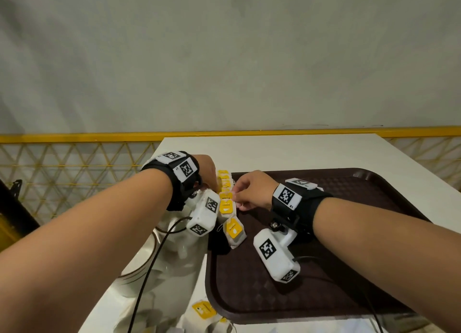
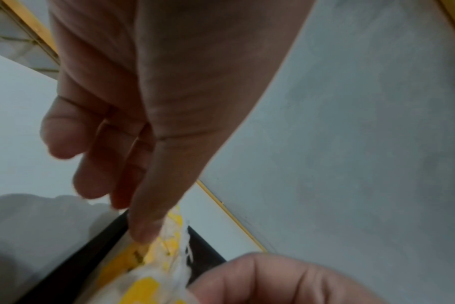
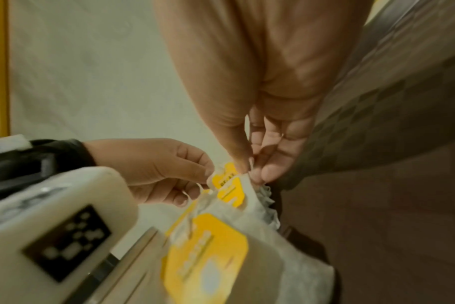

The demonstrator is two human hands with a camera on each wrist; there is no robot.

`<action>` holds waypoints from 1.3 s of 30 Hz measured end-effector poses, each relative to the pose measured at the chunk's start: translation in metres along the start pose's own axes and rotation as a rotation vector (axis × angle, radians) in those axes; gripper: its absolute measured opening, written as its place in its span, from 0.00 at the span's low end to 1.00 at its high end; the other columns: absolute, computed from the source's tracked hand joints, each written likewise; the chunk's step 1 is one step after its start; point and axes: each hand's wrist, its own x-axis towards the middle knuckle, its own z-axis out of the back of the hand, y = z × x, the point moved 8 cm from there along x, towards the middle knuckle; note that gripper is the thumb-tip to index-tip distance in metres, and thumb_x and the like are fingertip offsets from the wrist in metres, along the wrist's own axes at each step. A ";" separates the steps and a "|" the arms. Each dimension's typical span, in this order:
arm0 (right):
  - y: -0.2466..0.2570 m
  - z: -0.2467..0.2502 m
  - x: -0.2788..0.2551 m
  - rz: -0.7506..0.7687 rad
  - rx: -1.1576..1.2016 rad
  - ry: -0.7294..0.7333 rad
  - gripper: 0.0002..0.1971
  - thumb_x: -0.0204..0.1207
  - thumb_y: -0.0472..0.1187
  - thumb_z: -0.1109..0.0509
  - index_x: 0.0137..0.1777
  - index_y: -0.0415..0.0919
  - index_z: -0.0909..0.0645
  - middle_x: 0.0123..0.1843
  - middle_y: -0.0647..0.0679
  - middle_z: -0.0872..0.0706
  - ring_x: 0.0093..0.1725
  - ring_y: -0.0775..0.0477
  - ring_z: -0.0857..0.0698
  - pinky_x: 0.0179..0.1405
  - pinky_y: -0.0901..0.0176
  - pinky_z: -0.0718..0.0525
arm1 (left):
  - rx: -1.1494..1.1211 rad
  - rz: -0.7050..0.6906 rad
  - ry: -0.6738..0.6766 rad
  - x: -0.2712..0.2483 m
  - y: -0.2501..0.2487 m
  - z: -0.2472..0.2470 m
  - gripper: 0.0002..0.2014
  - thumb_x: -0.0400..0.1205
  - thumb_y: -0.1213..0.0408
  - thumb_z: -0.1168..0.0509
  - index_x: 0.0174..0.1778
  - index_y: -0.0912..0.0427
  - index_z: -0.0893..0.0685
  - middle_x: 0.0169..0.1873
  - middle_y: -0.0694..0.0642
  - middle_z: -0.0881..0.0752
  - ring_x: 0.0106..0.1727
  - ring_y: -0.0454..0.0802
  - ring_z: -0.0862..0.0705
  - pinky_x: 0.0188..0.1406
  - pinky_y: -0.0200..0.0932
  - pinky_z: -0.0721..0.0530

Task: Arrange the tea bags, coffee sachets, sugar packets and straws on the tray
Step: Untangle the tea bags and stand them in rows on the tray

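Both hands work a row of white paper tea bags with yellow tags (image 1: 226, 203) along the left rim of the dark brown plastic tray (image 1: 349, 258) — right hand (image 1: 252, 190) and left hand (image 1: 207, 170) fingers pinching bags. Next, probably, squaring the row.

Yellow-tagged tea bags (image 1: 227, 203) along tray (image 1: 324, 270) edge

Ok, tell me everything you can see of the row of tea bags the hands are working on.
The row of tea bags runs along the left edge of the dark brown tray, overlapping like shingles. Each is a white, crinkled paper-like pouch with a yellow tag and thin string; tag print is too blurred to read. The nearest bag lies angled out of line. The left hand touches the row from the left, and the right hand pinches a bag's edge mid-row. More tea bags lie off the tray, near the front.
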 end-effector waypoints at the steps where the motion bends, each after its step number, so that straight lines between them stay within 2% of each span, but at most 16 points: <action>1: 0.000 0.001 0.000 0.003 0.000 -0.008 0.10 0.75 0.22 0.31 0.36 0.35 0.20 0.31 0.41 0.18 0.29 0.49 0.18 0.39 0.58 0.12 | -0.021 0.004 0.015 -0.001 0.003 0.000 0.18 0.78 0.55 0.29 0.54 0.68 0.13 0.46 0.61 0.11 0.41 0.52 0.19 0.45 0.42 0.21; 4: -0.001 0.000 0.001 0.000 0.008 -0.028 0.11 0.75 0.22 0.32 0.35 0.35 0.19 0.30 0.41 0.18 0.29 0.49 0.19 0.39 0.57 0.11 | -0.057 -0.013 0.061 -0.002 0.005 -0.002 0.19 0.77 0.48 0.29 0.52 0.61 0.11 0.50 0.55 0.10 0.44 0.48 0.17 0.48 0.43 0.19; 6: -0.002 -0.001 0.000 -0.015 0.014 -0.039 0.11 0.75 0.22 0.33 0.35 0.35 0.19 0.30 0.41 0.18 0.29 0.48 0.19 0.41 0.55 0.11 | -0.062 -0.037 0.064 -0.003 0.001 -0.004 0.16 0.76 0.50 0.28 0.51 0.59 0.10 0.47 0.54 0.10 0.45 0.48 0.16 0.47 0.42 0.17; 9: -0.002 -0.001 0.001 -0.050 0.020 -0.048 0.11 0.75 0.23 0.32 0.34 0.35 0.20 0.30 0.39 0.18 0.30 0.47 0.18 0.45 0.51 0.10 | -0.061 -0.058 0.046 -0.003 -0.005 -0.003 0.13 0.76 0.58 0.26 0.51 0.62 0.10 0.41 0.54 0.12 0.41 0.48 0.17 0.36 0.37 0.19; 12: -0.003 0.001 0.001 -0.111 0.015 -0.061 0.13 0.78 0.23 0.36 0.33 0.35 0.23 0.32 0.40 0.18 0.31 0.48 0.18 0.45 0.51 0.11 | -0.019 -0.064 0.026 -0.001 -0.011 -0.003 0.13 0.77 0.62 0.27 0.54 0.66 0.11 0.44 0.58 0.13 0.42 0.49 0.17 0.28 0.33 0.21; 14: -0.005 0.002 0.001 -0.121 -0.021 -0.050 0.12 0.79 0.26 0.36 0.35 0.37 0.24 0.32 0.41 0.18 0.31 0.48 0.17 0.42 0.53 0.12 | 0.023 -0.073 0.008 0.001 -0.015 -0.003 0.13 0.77 0.63 0.27 0.55 0.65 0.11 0.48 0.59 0.12 0.44 0.49 0.17 0.31 0.34 0.21; 17: -0.009 -0.003 -0.006 -0.142 -0.003 0.020 0.10 0.78 0.27 0.34 0.36 0.37 0.24 0.33 0.41 0.18 0.31 0.47 0.17 0.37 0.57 0.14 | 0.056 -0.081 0.012 0.004 -0.019 -0.006 0.14 0.78 0.62 0.28 0.57 0.66 0.12 0.46 0.57 0.14 0.45 0.49 0.17 0.28 0.31 0.23; 20: -0.009 -0.010 -0.012 -0.138 0.018 0.085 0.12 0.75 0.26 0.28 0.33 0.36 0.24 0.30 0.40 0.18 0.31 0.48 0.17 0.42 0.55 0.13 | 0.100 -0.061 0.010 0.006 -0.018 -0.007 0.18 0.77 0.59 0.27 0.58 0.67 0.13 0.50 0.60 0.13 0.51 0.52 0.14 0.41 0.39 0.18; 22: -0.009 -0.012 -0.013 -0.125 0.035 0.078 0.12 0.74 0.24 0.28 0.34 0.36 0.25 0.29 0.39 0.18 0.30 0.48 0.17 0.39 0.56 0.13 | 0.069 -0.060 -0.001 0.006 -0.014 -0.003 0.19 0.75 0.58 0.25 0.56 0.68 0.13 0.45 0.58 0.13 0.49 0.52 0.14 0.44 0.41 0.18; 25: -0.009 -0.011 -0.011 -0.119 0.034 0.064 0.12 0.73 0.22 0.29 0.35 0.36 0.25 0.30 0.39 0.17 0.30 0.47 0.15 0.38 0.55 0.13 | -0.028 -0.056 -0.020 0.002 -0.008 0.007 0.17 0.71 0.57 0.21 0.47 0.65 0.12 0.34 0.52 0.16 0.40 0.49 0.18 0.29 0.35 0.22; 28: -0.010 -0.010 -0.011 -0.118 0.047 0.053 0.11 0.74 0.22 0.29 0.36 0.35 0.24 0.30 0.39 0.16 0.29 0.49 0.14 0.38 0.55 0.12 | -0.023 -0.039 0.031 -0.004 -0.006 0.005 0.15 0.70 0.53 0.21 0.47 0.59 0.10 0.34 0.48 0.16 0.38 0.46 0.19 0.20 0.31 0.25; 31: -0.012 -0.008 -0.014 -0.116 0.074 0.066 0.10 0.75 0.22 0.31 0.39 0.35 0.24 0.32 0.38 0.16 0.31 0.48 0.13 0.40 0.55 0.11 | 0.025 -0.064 0.085 -0.006 -0.010 -0.005 0.13 0.72 0.54 0.23 0.48 0.57 0.09 0.36 0.49 0.16 0.37 0.45 0.20 0.25 0.35 0.23; 34: -0.009 0.000 -0.023 -0.096 0.035 0.082 0.09 0.77 0.22 0.36 0.44 0.36 0.23 0.39 0.39 0.17 0.35 0.48 0.15 0.42 0.57 0.13 | 0.063 -0.069 0.080 -0.005 -0.012 -0.009 0.11 0.73 0.56 0.24 0.48 0.57 0.10 0.33 0.47 0.16 0.35 0.45 0.20 0.32 0.36 0.22; 36: -0.004 -0.001 -0.031 -0.033 -0.027 0.178 0.10 0.76 0.22 0.36 0.50 0.35 0.20 0.43 0.37 0.19 0.37 0.46 0.19 0.39 0.61 0.16 | 0.076 -0.056 0.073 -0.003 -0.011 -0.011 0.11 0.74 0.58 0.25 0.49 0.59 0.10 0.32 0.48 0.16 0.36 0.46 0.19 0.38 0.39 0.21; 38: -0.001 -0.010 -0.041 0.019 -0.097 0.329 0.13 0.73 0.22 0.31 0.53 0.36 0.17 0.46 0.37 0.21 0.41 0.42 0.22 0.39 0.61 0.19 | 0.105 -0.046 0.065 -0.002 -0.010 -0.012 0.14 0.75 0.59 0.25 0.53 0.62 0.11 0.38 0.52 0.15 0.41 0.50 0.19 0.42 0.42 0.20; 39: -0.001 -0.015 -0.045 0.028 -0.154 0.376 0.12 0.72 0.25 0.27 0.52 0.39 0.16 0.46 0.40 0.19 0.43 0.44 0.20 0.41 0.62 0.18 | 0.116 -0.046 0.061 -0.002 -0.010 -0.012 0.15 0.75 0.60 0.26 0.55 0.63 0.11 0.41 0.54 0.15 0.42 0.51 0.19 0.42 0.42 0.20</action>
